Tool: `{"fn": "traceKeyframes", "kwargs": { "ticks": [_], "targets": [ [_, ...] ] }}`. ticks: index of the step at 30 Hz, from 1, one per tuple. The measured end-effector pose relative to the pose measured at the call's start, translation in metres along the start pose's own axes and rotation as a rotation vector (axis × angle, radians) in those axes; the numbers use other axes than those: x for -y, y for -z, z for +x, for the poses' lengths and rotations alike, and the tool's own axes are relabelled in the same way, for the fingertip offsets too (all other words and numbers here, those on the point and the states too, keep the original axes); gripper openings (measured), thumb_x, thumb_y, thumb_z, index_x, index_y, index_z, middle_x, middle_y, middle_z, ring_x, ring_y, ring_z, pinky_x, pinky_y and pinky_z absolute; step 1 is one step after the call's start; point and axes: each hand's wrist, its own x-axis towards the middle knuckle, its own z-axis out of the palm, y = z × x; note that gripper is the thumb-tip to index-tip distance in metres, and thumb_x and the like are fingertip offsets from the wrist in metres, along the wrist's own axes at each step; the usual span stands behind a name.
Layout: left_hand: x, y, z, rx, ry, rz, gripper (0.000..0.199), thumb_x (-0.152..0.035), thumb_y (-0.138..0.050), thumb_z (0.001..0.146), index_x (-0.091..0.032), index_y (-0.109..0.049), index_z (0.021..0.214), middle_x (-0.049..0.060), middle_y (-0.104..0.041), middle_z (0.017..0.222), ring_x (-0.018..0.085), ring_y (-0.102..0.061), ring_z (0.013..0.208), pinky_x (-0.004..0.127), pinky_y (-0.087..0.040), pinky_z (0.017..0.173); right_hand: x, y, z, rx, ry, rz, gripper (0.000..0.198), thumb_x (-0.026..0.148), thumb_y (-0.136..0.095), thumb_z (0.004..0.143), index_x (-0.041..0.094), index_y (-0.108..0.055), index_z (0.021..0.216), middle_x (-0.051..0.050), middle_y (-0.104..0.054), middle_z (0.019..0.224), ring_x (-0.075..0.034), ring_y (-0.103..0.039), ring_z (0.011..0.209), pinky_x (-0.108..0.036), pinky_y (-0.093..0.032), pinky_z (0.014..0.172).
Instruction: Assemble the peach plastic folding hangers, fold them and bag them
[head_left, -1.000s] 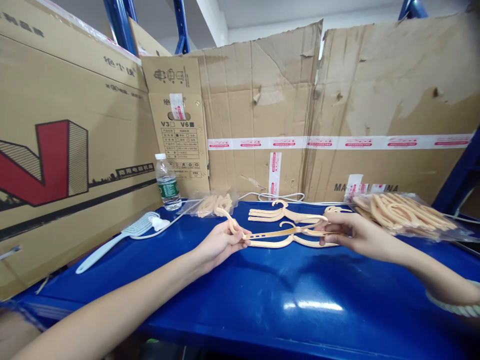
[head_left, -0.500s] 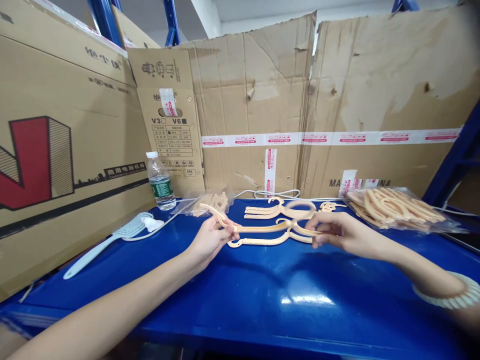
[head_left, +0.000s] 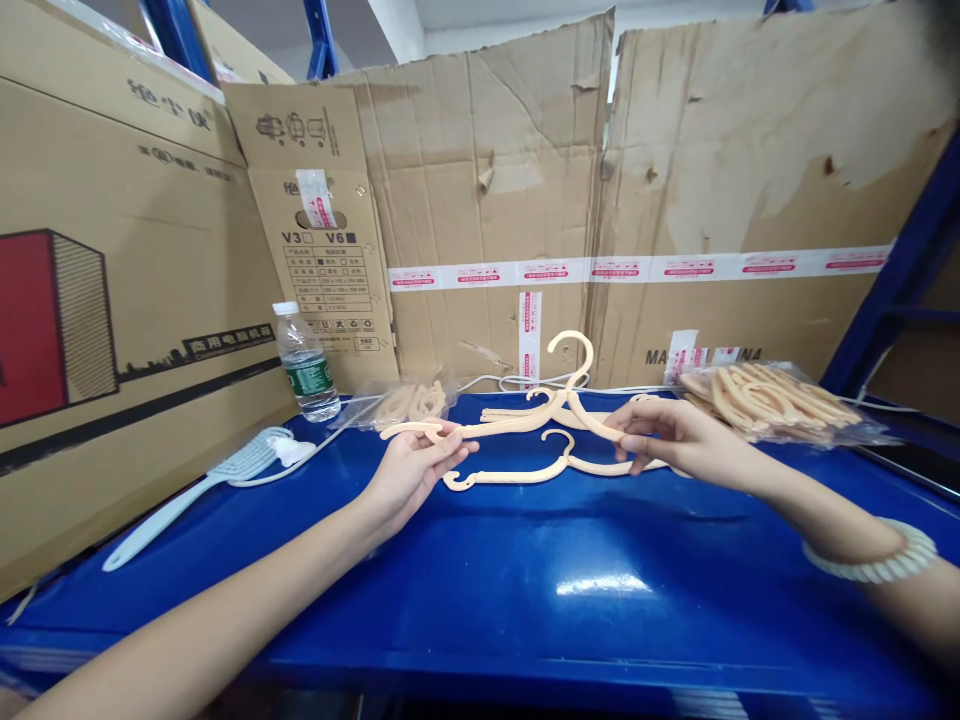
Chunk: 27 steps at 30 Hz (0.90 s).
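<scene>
A beige clothes hanger (head_left: 517, 424) is held up between my two hands, its hook pointing upward. My left hand (head_left: 416, 470) pinches its left arm, and a curved end piece sticks out to the left past the fingers. My right hand (head_left: 667, 440) grips the right arm, whose far end is hidden by the fingers. Below it a second beige hanger (head_left: 525, 477) lies on the blue table, its right end partly behind my right hand. Further hanger pieces (head_left: 506, 413) lie behind the held one and are partly covered by it.
A clear bag of hanger parts (head_left: 772, 400) lies at the back right, a smaller bag (head_left: 412, 402) at the back left. A water bottle (head_left: 309, 372) and a pale hairbrush (head_left: 202, 485) are on the left. Cardboard (head_left: 480, 200) walls the blue table (head_left: 465, 600).
The held hanger has turned and risen, so its hook, blurred before, now stands upright. Both hands keep their grip. The camera view has shifted slightly.
</scene>
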Motion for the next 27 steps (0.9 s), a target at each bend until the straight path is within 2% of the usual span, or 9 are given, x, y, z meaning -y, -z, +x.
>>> {"fn": "traceKeyframes", "kwargs": {
  "ticks": [3, 5, 7, 10, 13, 17, 21, 27],
  "targets": [
    [-0.003, -0.003, -0.004, 0.121, 0.121, 0.130, 0.016, -0.022, -0.073, 0.075, -0.013, -0.062, 0.082, 0.008, -0.071, 0.086, 0.010, -0.064, 0.056, 0.018, -0.048, 0.051, 0.004, 0.008, 0.000, -0.120, -0.009, -0.013, 0.045, 0.055, -0.070, 0.070, 0.017, -0.064, 0.093, -0.005, -0.065, 0.076, -0.020, -0.064, 0.075, -0.035, -0.058, 0.069],
    [-0.004, -0.007, -0.012, 0.271, 0.116, 0.313, 0.017, -0.029, -0.068, 0.079, -0.014, -0.060, 0.077, 0.008, -0.070, 0.082, 0.010, -0.058, 0.047, 0.019, -0.041, 0.042, 0.005, 0.012, 0.000, -0.164, -0.019, -0.003, 0.047, 0.056, -0.071, 0.068, 0.017, -0.064, 0.093, -0.004, -0.064, 0.074, -0.020, -0.064, 0.074, -0.036, -0.058, 0.070],
    [-0.003, -0.011, -0.023, 0.407, -0.071, 0.586, 0.016, -0.029, -0.064, 0.081, -0.015, -0.061, 0.074, 0.006, -0.068, 0.073, 0.011, -0.056, 0.046, 0.022, -0.039, 0.044, 0.003, 0.015, 0.000, -0.138, -0.041, 0.017, 0.047, 0.055, -0.072, 0.068, 0.018, -0.064, 0.096, -0.004, -0.063, 0.073, -0.019, -0.064, 0.070, -0.036, -0.058, 0.069],
    [-0.001, -0.014, -0.037, 0.617, -0.521, 1.009, 0.008, -0.019, -0.060, 0.082, -0.020, -0.068, 0.080, 0.006, -0.067, 0.071, 0.015, -0.057, 0.057, 0.026, -0.040, 0.057, -0.006, 0.014, 0.001, -0.031, -0.080, 0.063, 0.046, 0.052, -0.074, 0.067, 0.018, -0.063, 0.095, -0.001, -0.061, 0.071, -0.017, -0.064, 0.065, -0.036, -0.059, 0.067],
    [0.001, -0.012, -0.043, 0.800, -0.765, 1.277, 0.017, -0.014, -0.056, 0.083, -0.022, -0.070, 0.088, 0.008, -0.068, 0.076, 0.018, -0.059, 0.064, 0.027, -0.036, 0.059, -0.015, 0.011, 0.002, 0.090, -0.106, 0.066, 0.045, 0.050, -0.073, 0.069, 0.016, -0.062, 0.096, 0.000, -0.061, 0.072, -0.016, -0.064, 0.065, -0.036, -0.058, 0.068],
    [0.000, -0.010, -0.041, 0.807, -0.925, 1.453, 0.018, -0.013, -0.051, 0.085, -0.021, -0.067, 0.088, 0.008, -0.067, 0.073, 0.018, -0.058, 0.062, 0.028, -0.034, 0.057, -0.017, 0.012, 0.000, 0.218, -0.039, -0.176, 0.034, 0.043, -0.066, 0.076, 0.014, -0.065, 0.093, -0.005, -0.067, 0.078, -0.018, -0.065, 0.072, -0.032, -0.054, 0.068],
    [-0.002, -0.013, -0.040, 0.810, -0.993, 1.511, 0.016, -0.014, -0.051, 0.086, -0.021, -0.065, 0.084, 0.006, -0.066, 0.070, 0.017, -0.057, 0.058, 0.028, -0.032, 0.054, -0.011, 0.014, -0.003, 0.205, 0.041, -0.449, 0.018, 0.032, -0.062, 0.078, 0.017, -0.070, 0.083, -0.004, -0.072, 0.082, -0.018, -0.065, 0.074, -0.029, -0.050, 0.067],
    [-0.002, -0.014, -0.039, 0.790, -1.043, 1.558, 0.012, -0.015, -0.051, 0.086, -0.020, -0.062, 0.082, 0.004, -0.063, 0.069, 0.016, -0.055, 0.056, 0.028, -0.031, 0.053, -0.014, 0.012, -0.004, 0.225, 0.018, -0.597, 0.015, 0.023, -0.058, 0.074, 0.018, -0.072, 0.077, -0.002, -0.072, 0.075, -0.017, -0.064, 0.067, -0.026, -0.047, 0.062]
  ]
}}
